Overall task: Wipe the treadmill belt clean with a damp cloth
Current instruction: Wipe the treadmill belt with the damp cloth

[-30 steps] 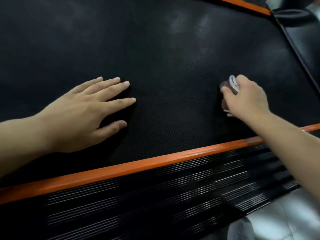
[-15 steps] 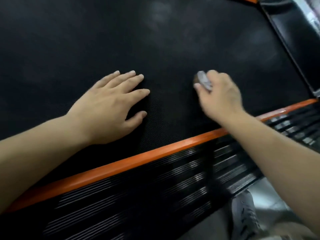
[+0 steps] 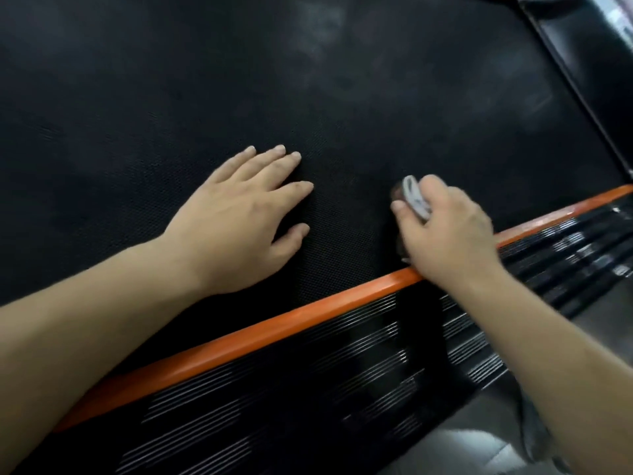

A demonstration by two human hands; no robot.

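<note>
The black textured treadmill belt (image 3: 308, 84) fills most of the view, with faint pale smears toward the far right. My left hand (image 3: 236, 221) lies flat on the belt, fingers straight and spread. To its right, my right hand (image 3: 448, 231) grips a small bunched grey-and-white cloth (image 3: 412, 197) and holds it down on the belt, close to the near orange edge. Most of the cloth is hidden under my fingers.
An orange trim strip (image 3: 274, 334) runs along the belt's near edge. Below it lies a black ribbed side rail (image 3: 308, 399). A glossy black panel (image 3: 589, 56) borders the belt at the upper right. Grey floor (image 3: 479, 440) shows at the lower right.
My right hand with the cloth has slid left along the belt and back toward the orange strip. My left hand stays flat on the belt. The view has shifted.
</note>
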